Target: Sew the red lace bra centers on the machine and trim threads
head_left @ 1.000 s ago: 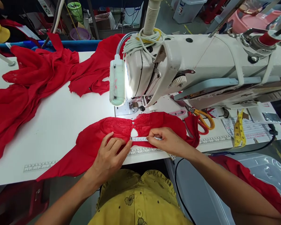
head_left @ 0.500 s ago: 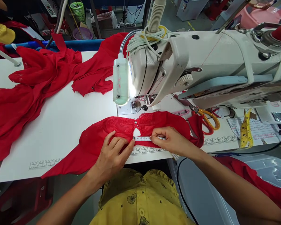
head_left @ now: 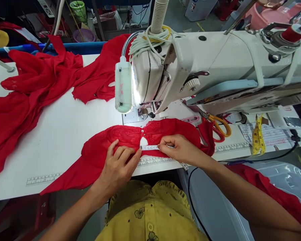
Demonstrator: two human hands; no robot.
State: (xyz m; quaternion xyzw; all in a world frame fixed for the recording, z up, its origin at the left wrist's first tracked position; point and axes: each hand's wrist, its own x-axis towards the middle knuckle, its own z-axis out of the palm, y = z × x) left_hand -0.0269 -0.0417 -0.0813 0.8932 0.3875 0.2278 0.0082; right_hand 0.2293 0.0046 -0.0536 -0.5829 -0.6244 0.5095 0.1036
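A red lace-trimmed garment piece lies across the table edge, with a small gap at its middle. Over that gap runs a white tape measure. My left hand rests on the garment with its fingers apart, and its thumb tip touches the metal end of the tape. My right hand pinches the tape between thumb and fingertips, to the right of the gap. Below the right hand, another bit of the tape pokes out at the table edge.
Just behind the garment stands a white sewing machine with a lit lamp. Orange-handled scissors, a yellow tape measure and a written sheet lie at right. More red fabric is heaped at left. Printed rulers mark the table edge.
The whole view has shifted slightly, so the table and machine sit a little further left. Both hands keep their places on the tape and the garment.
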